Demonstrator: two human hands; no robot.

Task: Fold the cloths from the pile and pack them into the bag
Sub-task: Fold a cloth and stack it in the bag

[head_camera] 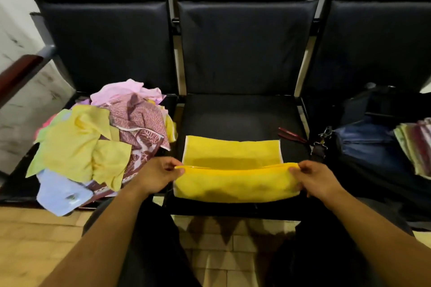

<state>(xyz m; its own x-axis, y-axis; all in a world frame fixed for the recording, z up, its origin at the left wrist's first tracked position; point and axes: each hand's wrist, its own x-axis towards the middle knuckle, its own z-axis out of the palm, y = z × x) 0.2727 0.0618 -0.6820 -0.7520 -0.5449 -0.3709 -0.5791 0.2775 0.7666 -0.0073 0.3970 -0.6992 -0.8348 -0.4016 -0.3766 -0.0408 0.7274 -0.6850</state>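
Observation:
A yellow cloth [233,154] lies on the middle black seat [240,116], its near part lifted off the seat. My left hand [156,176] pinches the raised edge at its left corner. My right hand [314,179] pinches the same edge at its right corner. Between the two hands the edge runs taut, and the near part hangs down over the seat's front. On the left seat lies the pile of cloths [100,142], in yellow, pink, light blue and a maroon print. A dark blue bag [368,147] stands open on the right seat.
A stack of folded cloths [417,147] shows at the bag's right side. A red strap [291,134] lies on the middle seat near the bag's metal clips. Padded backrests stand behind the seats. My knees and a tiled floor are below.

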